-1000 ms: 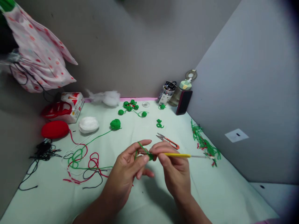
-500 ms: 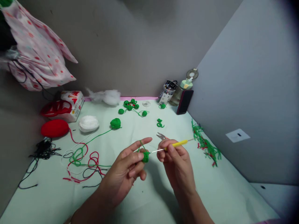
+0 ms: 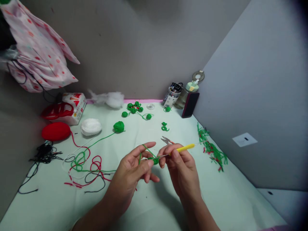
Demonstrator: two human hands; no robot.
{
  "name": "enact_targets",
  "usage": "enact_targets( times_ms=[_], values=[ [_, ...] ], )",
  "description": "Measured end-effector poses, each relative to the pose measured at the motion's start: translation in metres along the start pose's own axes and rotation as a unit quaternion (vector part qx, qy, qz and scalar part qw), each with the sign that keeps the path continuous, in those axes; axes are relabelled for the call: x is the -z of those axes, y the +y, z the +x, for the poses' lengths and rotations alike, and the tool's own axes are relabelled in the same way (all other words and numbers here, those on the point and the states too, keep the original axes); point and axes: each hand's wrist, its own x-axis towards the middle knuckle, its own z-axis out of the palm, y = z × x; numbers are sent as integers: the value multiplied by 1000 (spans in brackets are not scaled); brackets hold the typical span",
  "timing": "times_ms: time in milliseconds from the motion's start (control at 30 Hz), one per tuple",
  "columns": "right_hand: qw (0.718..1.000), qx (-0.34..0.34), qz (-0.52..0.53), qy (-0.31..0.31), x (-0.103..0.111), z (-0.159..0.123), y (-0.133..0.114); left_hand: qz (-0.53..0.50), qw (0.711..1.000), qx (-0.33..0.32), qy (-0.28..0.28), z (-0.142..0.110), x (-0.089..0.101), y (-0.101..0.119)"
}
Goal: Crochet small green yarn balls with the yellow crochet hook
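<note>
My left hand [image 3: 134,166] pinches a small green crochet piece [image 3: 155,160] between thumb and fingers, with green yarn looped over its raised index finger. In my right hand [image 3: 181,166] is a crochet hook [image 3: 185,148] with a yellow handle, held like a pencil. The hook's metal tip reaches into the green piece; the exact stitch is too small to make out. Behind my right hand lie scissors [image 3: 166,140], their handles hidden. A strand runs left from my left hand toward loose coils and a green yarn ball [image 3: 118,127].
Red yarn [image 3: 56,131], white yarn [image 3: 91,127] and black yarn [image 3: 45,153] lie left. Several small green crocheted balls [image 3: 133,110] sit at the back. A pen cup [image 3: 171,97], bottle [image 3: 183,98] and phone [image 3: 190,105] stand back right, yarn scraps [image 3: 211,147] at the right.
The green piece has tilted and shifted slightly right in my left hand, whose lower fingers have spread. The hook tip has moved from the piece's edge farther into it.
</note>
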Motion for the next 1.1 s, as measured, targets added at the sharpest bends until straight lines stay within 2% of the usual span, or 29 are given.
enact_targets(
  times_ms=[100,167,267,333,433,500,533,600,667,767,833,900,967,1033,1100],
  values=[
    [996,53,-69,-14,3,-5,0,8,1000,-12,17,-1,-2,0],
    [979,125,-161,-27,6,-10,1,22,999,-27,36,-1,-3,-1],
    [911,272,-303,-65,8,-15,3,54,994,-57,74,-2,-5,-3],
    [860,340,-370,-87,7,-17,3,68,990,-74,102,-2,-6,-6],
    [795,373,-469,-91,6,-18,4,56,990,-76,106,0,-5,-10],
    [755,383,-524,-96,6,-18,5,19,996,-50,77,2,-3,-11],
    [749,386,-529,-97,7,-19,6,-7,998,-25,55,3,-2,-10],
    [770,384,-503,-84,8,-19,6,-61,997,35,12,4,0,-6],
    [824,355,-437,-51,9,-17,5,-94,993,73,-3,5,3,-1],
    [926,262,-271,-15,7,-13,5,-95,994,49,20,3,4,6],
    [968,190,-164,-19,5,-9,6,-76,997,24,17,2,4,5],
    [975,156,-150,-40,2,-7,7,-51,999,13,-1,0,3,1],
    [966,165,-191,-48,0,-8,8,-27,1000,2,-6,-1,2,-4],
    [942,204,-262,-55,1,-12,8,-18,1000,-14,11,0,1,-8],
    [902,251,-344,-72,4,-15,8,-39,999,-4,16,1,1,-8]
  ],
)
